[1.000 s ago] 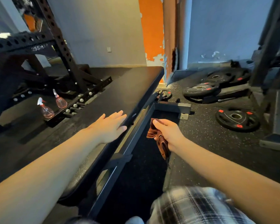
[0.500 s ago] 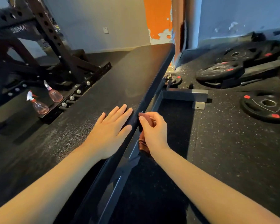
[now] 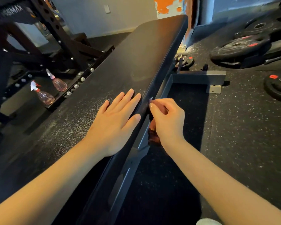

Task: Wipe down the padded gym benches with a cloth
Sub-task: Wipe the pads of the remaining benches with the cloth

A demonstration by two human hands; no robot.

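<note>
Cloth (image 3: pixel 153 136) at bench (image 3: pixel 136 62) edge (right hand (image 3: pixel 169 121))

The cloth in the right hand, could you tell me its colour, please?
The crumpled cloth is reddish-brown, head view.

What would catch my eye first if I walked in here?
Two bare hands in the middle: the left hand lies flat on the long black padded bench, while the right hand grips a reddish-brown cloth against the bench's side edge. Pink spray bottles stand at left; weight plates lie on the floor at right.
</note>
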